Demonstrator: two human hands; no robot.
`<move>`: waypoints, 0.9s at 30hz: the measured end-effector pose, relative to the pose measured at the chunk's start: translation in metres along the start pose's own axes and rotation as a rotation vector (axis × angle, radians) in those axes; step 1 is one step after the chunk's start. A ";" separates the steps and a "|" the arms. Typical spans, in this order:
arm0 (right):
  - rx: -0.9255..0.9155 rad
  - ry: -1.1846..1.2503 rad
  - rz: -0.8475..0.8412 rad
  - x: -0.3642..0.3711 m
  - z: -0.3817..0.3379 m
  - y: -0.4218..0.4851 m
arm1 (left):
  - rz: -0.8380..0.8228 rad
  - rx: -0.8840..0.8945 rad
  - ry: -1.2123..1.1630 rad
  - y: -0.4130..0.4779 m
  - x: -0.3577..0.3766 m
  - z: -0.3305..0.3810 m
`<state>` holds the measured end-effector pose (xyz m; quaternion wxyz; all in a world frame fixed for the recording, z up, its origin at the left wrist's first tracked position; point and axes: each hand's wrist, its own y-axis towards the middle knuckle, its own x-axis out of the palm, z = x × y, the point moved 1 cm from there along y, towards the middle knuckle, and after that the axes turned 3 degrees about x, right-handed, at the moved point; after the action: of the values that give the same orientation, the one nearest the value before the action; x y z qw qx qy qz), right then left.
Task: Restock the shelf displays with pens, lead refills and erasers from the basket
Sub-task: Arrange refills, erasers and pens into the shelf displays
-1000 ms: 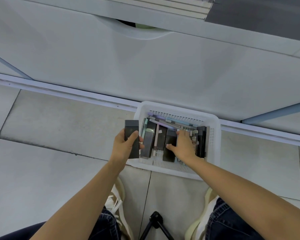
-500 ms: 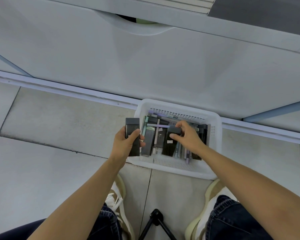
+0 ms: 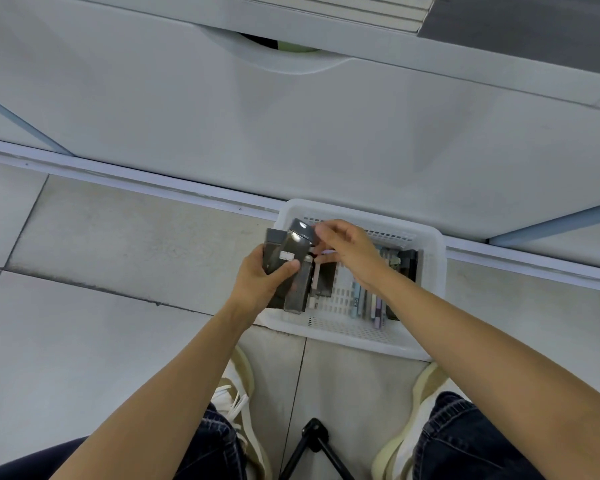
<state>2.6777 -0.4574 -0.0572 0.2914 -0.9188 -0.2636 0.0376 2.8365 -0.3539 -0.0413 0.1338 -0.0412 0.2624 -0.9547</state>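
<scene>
Scene: a person crouches over a white basket (image 3: 430, 271) on a tiled floor, against the foot of a white shelf unit (image 3: 291, 133).
Left hand (image 3: 260, 282): fingers closed around a dark box (image 3: 274, 251), thumb across its face; held above the basket's left rim.
Right hand (image 3: 347, 251): fingertips pinch the top end of a second dark pack (image 3: 300, 237), laying it against the box in the left hand.
Key relation: the pack lies left of the right hand's fingers, touching the held box; its long axis runs near parallel to that box, tilted slightly.
Nearer hand: the left, which already bears both items.
Remaining stock: dark packs (image 3: 326, 278) and pens (image 3: 371, 303) lie lengthwise in the basket.
Judged step: gathering a stack for the shelf; restocking is not yet begun.
</scene>
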 end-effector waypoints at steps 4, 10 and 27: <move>0.069 -0.465 0.090 -0.005 0.027 0.001 | 0.093 -0.031 -0.077 0.002 -0.019 -0.004; 0.025 -0.908 0.082 0.017 0.056 0.004 | 0.125 -0.042 -0.077 0.002 -0.021 -0.014; -0.222 -0.298 -0.020 -0.014 -0.097 -0.030 | 0.023 0.029 -0.053 -0.016 0.019 0.061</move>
<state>2.6736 -0.4938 0.0388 0.1464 -0.9269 -0.3154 0.1413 2.8235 -0.3757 0.0197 0.1523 -0.0614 0.2454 -0.9554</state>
